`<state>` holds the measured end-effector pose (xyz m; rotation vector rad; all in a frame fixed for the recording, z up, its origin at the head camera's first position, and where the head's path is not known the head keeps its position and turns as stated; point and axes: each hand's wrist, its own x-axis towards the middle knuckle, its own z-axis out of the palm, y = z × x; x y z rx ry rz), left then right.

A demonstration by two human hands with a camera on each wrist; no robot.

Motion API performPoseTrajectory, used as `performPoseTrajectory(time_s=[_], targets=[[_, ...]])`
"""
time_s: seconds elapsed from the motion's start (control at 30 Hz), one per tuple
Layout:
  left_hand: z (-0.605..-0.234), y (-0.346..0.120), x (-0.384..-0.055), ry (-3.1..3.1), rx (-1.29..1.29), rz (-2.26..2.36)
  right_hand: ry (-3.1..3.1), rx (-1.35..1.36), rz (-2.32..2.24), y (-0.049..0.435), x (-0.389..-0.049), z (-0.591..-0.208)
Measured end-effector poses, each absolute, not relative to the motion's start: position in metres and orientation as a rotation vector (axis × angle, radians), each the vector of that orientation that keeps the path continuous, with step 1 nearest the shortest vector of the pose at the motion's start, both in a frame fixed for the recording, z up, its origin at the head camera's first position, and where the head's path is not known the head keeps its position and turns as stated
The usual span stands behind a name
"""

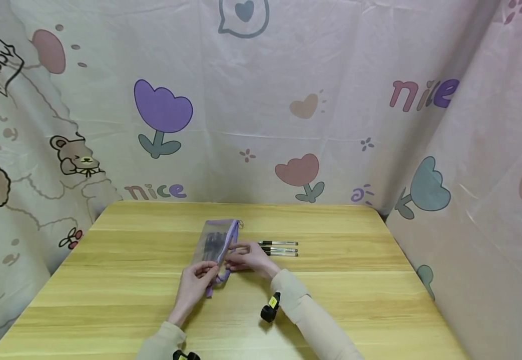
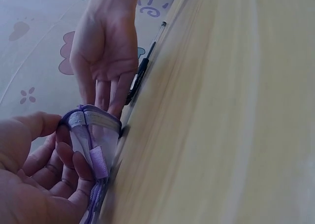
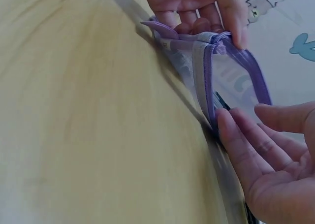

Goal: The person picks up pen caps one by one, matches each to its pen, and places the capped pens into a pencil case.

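Note:
A mesh pencil pouch with purple zipper edging (image 1: pixel 231 232) lies on the table, its mouth spread apart toward the right. Dark, slim items (image 1: pixel 214 245) show through the mesh. My left hand (image 1: pixel 196 281) pinches the near edge of the mouth between thumb and finger. At the mouth's right side is my right hand (image 1: pixel 250 256), fingers fairly straight and fingertips (image 3: pixel 227 120) at the zipper rim, thumb apart from them. Just inside the mouth, part of a dark pen (image 3: pixel 221 101) shows in the right wrist view. A purple tab (image 2: pixel 99 162) hangs by the left fingers.
Several clear-barrelled pens with black grips (image 1: pixel 283 250) lie side by side on the wooden table (image 1: pixel 333 290), right of the pouch and partly behind my right hand. A printed cloth (image 1: pixel 242 115) hangs behind the table and along both sides.

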<state>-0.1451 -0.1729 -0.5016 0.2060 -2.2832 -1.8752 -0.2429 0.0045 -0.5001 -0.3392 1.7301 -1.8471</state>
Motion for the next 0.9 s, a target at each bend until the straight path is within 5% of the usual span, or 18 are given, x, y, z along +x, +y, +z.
performPoseTrajectory(time_s=[0.53, 0.9], targets=[[-0.503, -0.174, -0.144, -2.279, 0.223, -1.867, 2.084, -0.766, -1.637, 0.080, -0.224, -0.494], [-0.504, -0.174, -0.145, -2.290, 0.244, -1.875, 2.174, -0.820, -1.657, 0.127, -0.228, -0.500]])
